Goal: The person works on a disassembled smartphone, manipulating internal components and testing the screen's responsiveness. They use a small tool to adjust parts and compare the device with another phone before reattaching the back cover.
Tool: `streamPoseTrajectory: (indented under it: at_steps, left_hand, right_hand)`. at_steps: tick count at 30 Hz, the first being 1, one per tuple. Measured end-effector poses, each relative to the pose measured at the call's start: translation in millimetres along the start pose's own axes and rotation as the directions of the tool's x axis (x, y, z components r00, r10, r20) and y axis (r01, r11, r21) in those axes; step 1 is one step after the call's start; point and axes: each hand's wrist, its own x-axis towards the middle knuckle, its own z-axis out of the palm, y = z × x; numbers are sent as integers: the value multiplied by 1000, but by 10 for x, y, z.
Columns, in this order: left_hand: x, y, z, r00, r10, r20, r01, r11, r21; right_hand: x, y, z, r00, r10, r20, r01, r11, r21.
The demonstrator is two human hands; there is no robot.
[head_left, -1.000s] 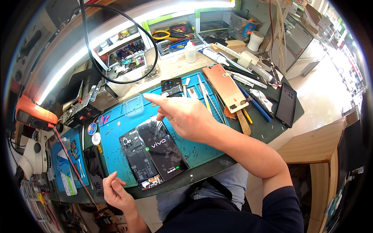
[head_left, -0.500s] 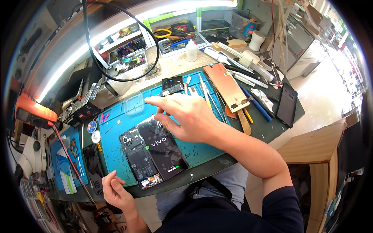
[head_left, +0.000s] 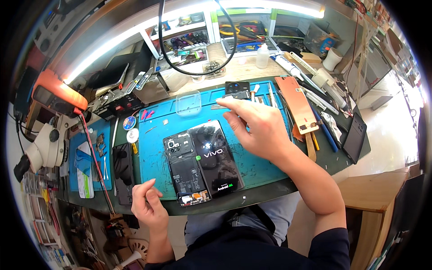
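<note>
On the blue work mat (head_left: 155, 146) lies an opened phone (head_left: 182, 168), its back off and inner parts showing. A black glossy screen panel (head_left: 220, 159) with a white logo lies along its right side. My right hand (head_left: 258, 128) hovers over the mat just right of the panel's top, thumb and index finger apart, with nothing visible between them. Near the front left edge of the bench, my left hand (head_left: 150, 204) hangs beside the phone's lower end. Its fingers are loosely bent and I see nothing in them. A clear plastic box (head_left: 188, 104) stands behind the panel.
A black camera part (head_left: 237, 89) lies at the mat's back. To the right are an orange-brown phone panel (head_left: 294, 103), pens, syringes and a black phone (head_left: 355, 137). An orange multimeter (head_left: 58, 96) and a microscope (head_left: 42, 150) stand left. A black cable (head_left: 162, 45) loops overhead.
The whole view has shifted, so the bench sits further right in the picture. My right hand has drawn rightward from the clear box. My left hand stays by the phone's lower end.
</note>
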Motion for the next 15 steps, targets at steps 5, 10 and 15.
streamPoseTrajectory:
  at_steps: [5, 10, 15]
  left_hand:
    - [10, 11, 38, 999, 39, -6, -39, 999, 15]
    - [34, 98, 22, 1000, -13, -1, 13, 1000, 13]
    - [37, 82, -10, 1000, 23, 8, -23, 997, 80]
  right_hand:
    - [-17, 27, -29, 998, 24, 50, -23, 999, -23]
    - [16, -32, -67, 995, 67, 73, -65, 998, -27]
    - [-7, -54, -47, 991, 109, 79, -111, 994, 23]
